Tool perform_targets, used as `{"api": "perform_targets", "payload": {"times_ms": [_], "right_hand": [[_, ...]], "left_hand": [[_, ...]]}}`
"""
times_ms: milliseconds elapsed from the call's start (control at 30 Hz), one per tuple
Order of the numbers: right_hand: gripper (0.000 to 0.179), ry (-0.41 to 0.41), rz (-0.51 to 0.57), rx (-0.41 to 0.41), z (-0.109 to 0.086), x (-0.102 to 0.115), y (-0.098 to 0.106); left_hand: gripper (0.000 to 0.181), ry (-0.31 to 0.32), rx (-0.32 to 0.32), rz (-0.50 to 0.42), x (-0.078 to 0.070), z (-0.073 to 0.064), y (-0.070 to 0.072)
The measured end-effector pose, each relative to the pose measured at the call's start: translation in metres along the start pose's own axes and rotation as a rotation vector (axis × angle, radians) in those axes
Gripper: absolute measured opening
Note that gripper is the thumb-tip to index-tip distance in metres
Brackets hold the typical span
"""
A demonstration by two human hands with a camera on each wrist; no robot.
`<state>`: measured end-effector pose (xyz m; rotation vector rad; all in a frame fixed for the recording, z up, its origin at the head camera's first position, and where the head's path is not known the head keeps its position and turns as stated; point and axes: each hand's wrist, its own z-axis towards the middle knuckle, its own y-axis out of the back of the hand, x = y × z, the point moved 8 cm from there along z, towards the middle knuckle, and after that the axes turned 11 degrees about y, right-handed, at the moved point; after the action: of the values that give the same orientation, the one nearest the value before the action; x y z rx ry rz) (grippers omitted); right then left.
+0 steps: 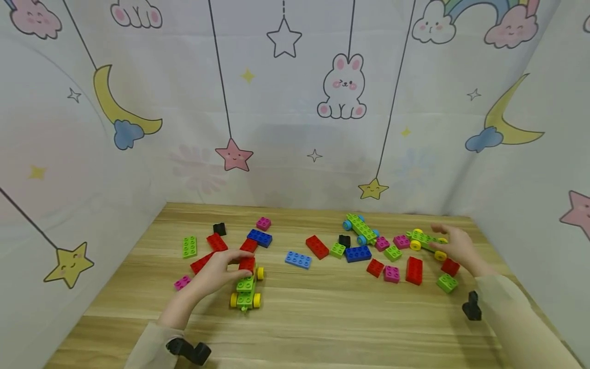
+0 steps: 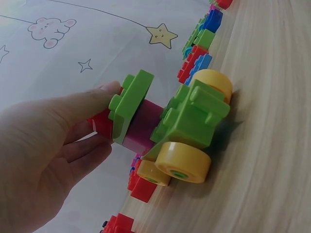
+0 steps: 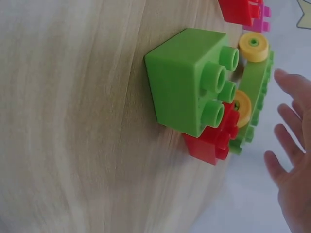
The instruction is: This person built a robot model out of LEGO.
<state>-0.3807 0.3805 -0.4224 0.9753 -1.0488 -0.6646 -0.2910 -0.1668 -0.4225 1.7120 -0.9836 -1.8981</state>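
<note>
My left hand [image 1: 220,271] pinches a red brick [image 2: 102,124] between thumb and fingers. That brick tops a stack with a green brick [image 2: 131,104], a magenta brick [image 2: 144,125] and a green wheeled base [image 2: 189,114], which stands on yellow wheels [image 2: 183,162] on the table. On the right side my right hand [image 1: 454,247] hovers with spread, bent fingers beside a second green wheeled base [image 1: 420,241] with yellow wheels, apart from it in the right wrist view. Near that hand lie a red brick [image 1: 450,266] and a green brick [image 3: 187,82].
A green base [image 1: 360,228] with blue wheels lies at the back. Around it are loose bricks, among them a dark blue one [image 1: 357,253], a light blue one [image 1: 298,259] and a long red one [image 1: 414,270]. Printed cloth [image 1: 286,179] walls in the wooden table [image 1: 322,318].
</note>
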Motion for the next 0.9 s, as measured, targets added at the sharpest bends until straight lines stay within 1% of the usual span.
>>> {"api": "perform_targets", "payload": {"times_ms": [300, 567, 900], "right_hand": [[0.058, -0.021, 0.009, 0.026, 0.001, -0.013, -0.010], [0.055, -0.024, 0.004, 0.036, 0.005, -0.015, -0.016], [0.049, -0.039, -0.008, 0.058, 0.007, -0.016, -0.018]], "left_hand": [[0.041, 0.007, 0.004, -0.010, 0.002, 0.000, -0.001], [0.042, 0.009, 0.001, -0.020, 0.003, 0.000, -0.002], [0.042, 0.000, 0.001, -0.022, 0.004, 0.001, -0.002]]}}
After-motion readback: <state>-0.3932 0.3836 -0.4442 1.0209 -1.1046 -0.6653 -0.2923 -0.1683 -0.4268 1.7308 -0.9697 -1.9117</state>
